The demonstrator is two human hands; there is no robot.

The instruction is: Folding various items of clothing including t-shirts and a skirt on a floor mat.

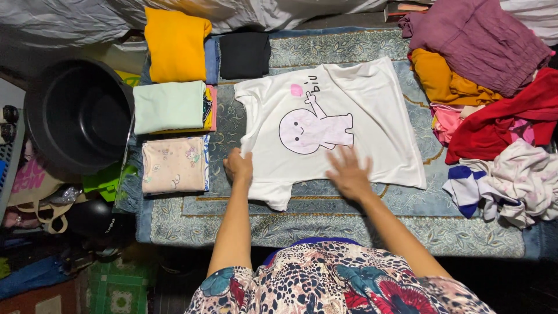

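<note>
- Step in hand, I judge: flattening the white T-shirt point(349, 116) on the rug point(349, 227).
- Left hand point(239, 166) pinches the shirt edge; right hand point(349, 172) lies spread flat.
- Next move calls for an even fold.

We are seeing a white cotton T-shirt point(372, 110) bearing a pale pink cartoon figure, lying on a blue-grey patterned rug point(349, 227). Folded yellow point(174, 43), mint green point(168, 106) and black point(244, 54) garments are sitting beside a round black plastic tub point(78, 116).

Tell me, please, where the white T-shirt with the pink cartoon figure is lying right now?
In the head view, the white T-shirt lies spread flat mid-carpet, under both hands, between the folded clothes stacks on the left and the unfolded laundry heap on the right.
</note>
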